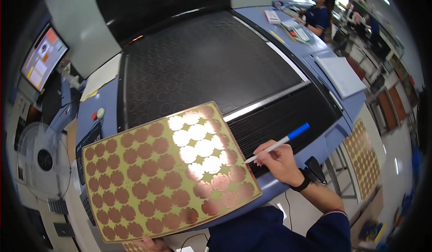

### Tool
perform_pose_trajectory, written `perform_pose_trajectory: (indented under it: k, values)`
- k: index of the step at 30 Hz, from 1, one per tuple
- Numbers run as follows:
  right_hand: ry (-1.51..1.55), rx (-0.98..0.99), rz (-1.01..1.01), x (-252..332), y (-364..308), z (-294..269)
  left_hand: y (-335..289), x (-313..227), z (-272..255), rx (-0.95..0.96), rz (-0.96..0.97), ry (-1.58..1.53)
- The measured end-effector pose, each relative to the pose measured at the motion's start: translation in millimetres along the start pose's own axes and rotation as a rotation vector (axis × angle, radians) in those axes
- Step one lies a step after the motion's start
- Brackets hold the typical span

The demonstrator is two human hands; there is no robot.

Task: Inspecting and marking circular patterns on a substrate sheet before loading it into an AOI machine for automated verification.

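A large yellow-green circuit board panel [164,137] with rows of copper-coloured discs is held tilted in front of me. Glare whitens several discs on its upper right part. My left hand [153,245] grips the panel's lower edge; most of its fingers are hidden behind the board. Between the fingers of my right hand [280,162] is a white marker pen [275,145] with a blue end pointing up and away. Its tip is at the panel's right edge; whether it touches cannot be made out. A black strap with a small dark device [313,168] is on my right wrist.
Behind the panel lies a machine's black bed [202,67] with a pale metal bar [265,101]. Papers [340,75] rest on the blue worktop at right. Another disc-patterned panel [362,157] stands lower right. A fan [44,159] and a monitor [45,56] are left; a masked co-worker [317,11] sits far right.
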State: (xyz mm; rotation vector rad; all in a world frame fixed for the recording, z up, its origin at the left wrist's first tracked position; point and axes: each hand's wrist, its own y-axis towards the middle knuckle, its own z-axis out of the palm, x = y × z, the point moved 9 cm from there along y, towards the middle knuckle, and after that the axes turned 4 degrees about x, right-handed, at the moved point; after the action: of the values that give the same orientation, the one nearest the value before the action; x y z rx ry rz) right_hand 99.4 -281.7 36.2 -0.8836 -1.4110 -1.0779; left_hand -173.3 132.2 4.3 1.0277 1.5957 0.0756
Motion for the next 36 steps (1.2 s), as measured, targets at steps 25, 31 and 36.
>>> perform_pose_trajectory:
  k: [25, 31, 36]
  values:
    - [-0.420, 0.045, -0.074, 15.7, 12.3, 13.1, 14.4, 9.9, 7.9, 0.008, -0.003, 0.070]
    - [-0.430, 0.081, -0.034, 14.1, 11.4, 13.0, 15.8, 10.8, 8.8, 0.015, 0.002, 0.067]
    - [-0.431, 0.095, -0.112, 15.1, 7.8, 13.7, 18.3, 10.2, 9.6, 0.023, 0.009, 0.067]
